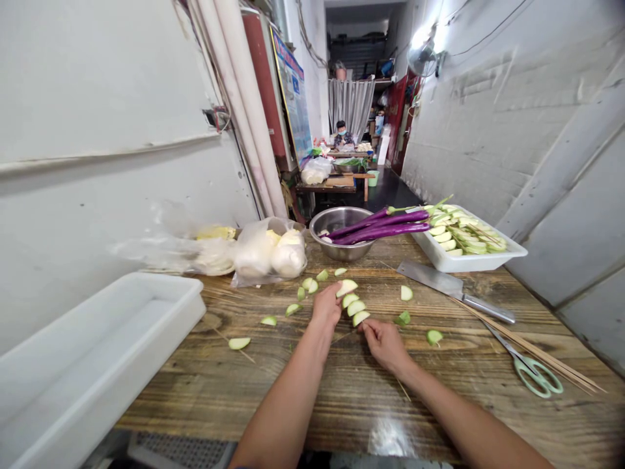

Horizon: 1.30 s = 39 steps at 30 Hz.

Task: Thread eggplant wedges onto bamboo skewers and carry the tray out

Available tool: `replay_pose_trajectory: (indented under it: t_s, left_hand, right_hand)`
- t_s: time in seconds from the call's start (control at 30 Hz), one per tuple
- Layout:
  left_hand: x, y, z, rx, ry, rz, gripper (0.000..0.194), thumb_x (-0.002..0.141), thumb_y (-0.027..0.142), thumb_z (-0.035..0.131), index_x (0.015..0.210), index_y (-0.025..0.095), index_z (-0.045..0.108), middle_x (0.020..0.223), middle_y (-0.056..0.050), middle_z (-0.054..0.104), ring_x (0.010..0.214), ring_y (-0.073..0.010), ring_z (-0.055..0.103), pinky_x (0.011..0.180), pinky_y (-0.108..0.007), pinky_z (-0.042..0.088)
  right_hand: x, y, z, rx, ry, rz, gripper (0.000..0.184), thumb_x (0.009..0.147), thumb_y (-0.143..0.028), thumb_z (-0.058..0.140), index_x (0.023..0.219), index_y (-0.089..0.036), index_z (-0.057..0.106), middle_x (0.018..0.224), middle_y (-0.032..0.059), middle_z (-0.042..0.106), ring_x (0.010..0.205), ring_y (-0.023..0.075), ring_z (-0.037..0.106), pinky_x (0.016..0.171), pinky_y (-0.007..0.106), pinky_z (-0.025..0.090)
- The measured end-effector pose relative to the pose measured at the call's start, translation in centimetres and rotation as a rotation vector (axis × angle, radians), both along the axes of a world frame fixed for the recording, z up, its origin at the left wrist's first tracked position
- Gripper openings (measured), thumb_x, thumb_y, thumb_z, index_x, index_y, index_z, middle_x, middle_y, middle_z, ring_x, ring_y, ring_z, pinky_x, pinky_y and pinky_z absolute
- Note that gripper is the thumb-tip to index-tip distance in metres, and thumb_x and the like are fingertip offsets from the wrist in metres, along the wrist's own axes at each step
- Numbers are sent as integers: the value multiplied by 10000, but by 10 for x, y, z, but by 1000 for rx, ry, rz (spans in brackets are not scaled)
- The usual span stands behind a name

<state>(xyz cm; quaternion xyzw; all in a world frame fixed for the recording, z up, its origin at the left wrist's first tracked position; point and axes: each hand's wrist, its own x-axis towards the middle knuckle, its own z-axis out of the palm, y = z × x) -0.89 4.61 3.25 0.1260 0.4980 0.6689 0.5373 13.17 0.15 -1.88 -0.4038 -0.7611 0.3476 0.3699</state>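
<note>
In the middle of the table, my left hand [327, 304] is closed on a pale half-round vegetable slice [346, 288] with green skin. Just below it, several like slices [356, 307] line up on a thin skewer, mostly hidden by them. My right hand [385, 342] pinches this skewer at the near end of the row; a thin stick [404, 391] shows below that wrist. Loose green-skinned slices [293, 309] lie around both hands, with another slice [239, 343] further left and one [406, 293] to the right.
A steel bowl [319, 228] holds long purple eggplants [385, 228]. Right of it are a white tray [488, 262] of skewered slices, a cleaver [434, 280], bamboo skewers [532, 348] and scissors [534, 374]. Plastic bags [254, 251] and a white bin [117, 339] stand left. A person [343, 138] sits far back.
</note>
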Motion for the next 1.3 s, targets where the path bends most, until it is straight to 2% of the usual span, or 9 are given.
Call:
replay_pose_trajectory:
  t_s: [0.13,0.27,0.7,0.8,0.9,1.0,1.13,1.2,1.3]
  left_hand:
    - [-1,-1,3,-66,-48,-22,74,775,89,519,769,103,591,636,-60,651,549,-138,620,570,-251,508]
    - [0,-2,5,-51,-59,-20,84,784,105,519,829,106,590,639,-51,648,556,-137,619,566,-252,510]
    - [3,-7,6,-108,-14,-65,72,788,149,536,787,100,588,691,-68,642,541,-130,593,548,-254,476]
    - [-1,-8,10,-40,-33,-95,198,827,304,507,878,133,591,767,-66,649,610,-139,605,564,-254,470]
    - [-7,-10,15,70,-168,-167,347,844,475,414,932,182,577,809,-53,644,685,-155,616,606,-274,479]
    - [-9,-12,17,185,-271,-300,442,832,551,375,955,178,578,864,-81,645,768,-185,623,669,-320,494]
    - [-3,-15,15,257,-365,-437,475,832,560,373,925,145,586,1030,-138,627,939,-236,605,756,-394,495]
    - [0,-16,12,273,-392,-447,409,846,502,410,908,139,589,1065,-136,620,985,-228,593,801,-391,487]
    - [6,-16,7,308,-362,-438,211,858,304,492,949,144,597,1023,-93,642,949,-165,608,834,-313,481]
  right_hand:
    - [0,-2,2,36,-12,-9,271,812,-218,362,686,-162,595,569,11,565,525,131,500,541,213,335]
    - [-1,-3,3,66,-26,-15,272,820,-218,358,669,-171,580,556,10,556,521,128,493,543,209,335]
    - [-1,-3,0,129,-51,-43,294,856,-238,359,662,-173,571,529,6,517,487,120,447,519,213,301]
    - [-1,3,-2,162,-25,-53,309,873,-256,346,709,-169,594,561,11,538,515,120,466,540,214,321]
    - [-2,9,-2,158,62,-72,332,886,-307,344,724,-168,599,579,10,547,530,117,477,558,222,342]
    - [-3,10,3,1,253,-24,327,877,-391,379,756,-167,583,509,-24,500,467,98,441,500,213,338]
    - [-1,11,12,-517,616,205,325,846,-485,427,807,-179,527,366,-111,361,270,52,211,311,181,195]
    - [4,13,17,-691,789,327,294,829,-478,475,800,-187,506,356,-129,337,252,39,145,273,168,154]
    - [14,18,23,-811,958,452,238,812,-423,545,797,-192,490,357,-144,297,261,28,99,252,146,139]
